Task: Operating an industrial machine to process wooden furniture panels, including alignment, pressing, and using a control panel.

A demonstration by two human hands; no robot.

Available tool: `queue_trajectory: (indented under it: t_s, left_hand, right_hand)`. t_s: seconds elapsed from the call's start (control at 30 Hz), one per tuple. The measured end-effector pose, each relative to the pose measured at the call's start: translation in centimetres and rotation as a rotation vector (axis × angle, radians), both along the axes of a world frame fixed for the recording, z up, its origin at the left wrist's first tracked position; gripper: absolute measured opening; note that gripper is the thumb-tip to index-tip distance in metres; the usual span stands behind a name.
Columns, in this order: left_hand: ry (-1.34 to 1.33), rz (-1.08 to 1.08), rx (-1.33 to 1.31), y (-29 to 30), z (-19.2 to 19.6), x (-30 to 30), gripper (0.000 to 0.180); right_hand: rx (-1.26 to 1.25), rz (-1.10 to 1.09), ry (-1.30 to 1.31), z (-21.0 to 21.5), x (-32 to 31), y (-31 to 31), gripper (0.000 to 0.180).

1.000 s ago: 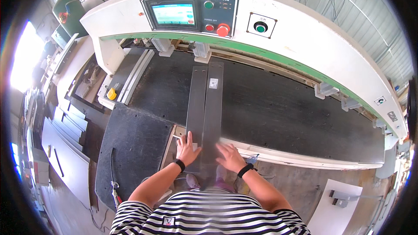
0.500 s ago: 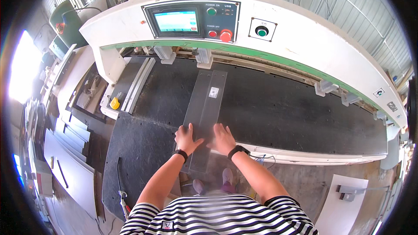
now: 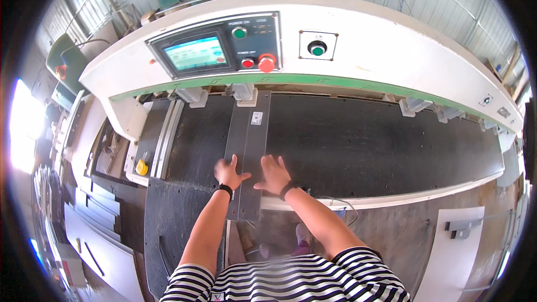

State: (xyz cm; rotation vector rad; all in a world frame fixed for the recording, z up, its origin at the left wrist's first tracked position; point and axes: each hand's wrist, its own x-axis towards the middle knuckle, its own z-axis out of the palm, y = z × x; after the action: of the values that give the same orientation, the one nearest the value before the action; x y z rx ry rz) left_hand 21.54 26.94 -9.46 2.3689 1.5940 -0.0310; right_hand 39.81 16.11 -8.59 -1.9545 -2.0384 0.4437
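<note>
Smooth, matt panels (image 3: 255, 142) with paper-like label (image 3: 257, 118)

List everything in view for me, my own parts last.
Strips: two, dark grey, centre, side by side
Label: one, white, on right strip
Bench: one, black, beneath the strips
Beam: one, white with green edge, across bench
Screen: one, bluish, on beam
Red buttons: two, right of screen
Loose sheets: several, pale, left side
Floor sheet: one, white, lower right
Shirt: one, black and white, lower edge
Left hand: one, bare, strips' left edge
Right hand: one, bare, strips' right edge

White panel (image 3: 449, 260) on grey floor (image 3: 386, 243).
</note>
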Motion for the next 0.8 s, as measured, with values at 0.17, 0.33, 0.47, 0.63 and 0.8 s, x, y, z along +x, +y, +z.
queue_trajectory:
  t_s: [0.17,0.33,0.47,0.63,0.8]
  left_hand:
    - [-0.029,0.118,-0.131,-0.5,2.7,2.5,0.096]
    - [-0.011,0.094,-0.146,0.2,2.6,2.5,0.098]
    - [-0.128,0.050,-0.161,1.8,0.8,-0.8,0.099]
    - [-0.437,0.238,-0.235,-2.0,1.6,-6.3,0.090]
    - [-0.474,0.380,-0.088,-8.1,-0.8,-15.4,0.057]
  right_hand:
    - [-0.061,0.001,0.006,-0.5,1.2,-0.2,0.108]
    - [0.004,-0.021,-0.003,0.0,2.2,0.9,0.107]
    - [0.187,-0.105,0.438,3.5,5.1,2.6,0.058]
    - [1.031,-0.481,0.515,19.8,13.6,4.4,0.021]
    - [1.094,-0.440,0.366,26.3,17.4,7.0,0.014]
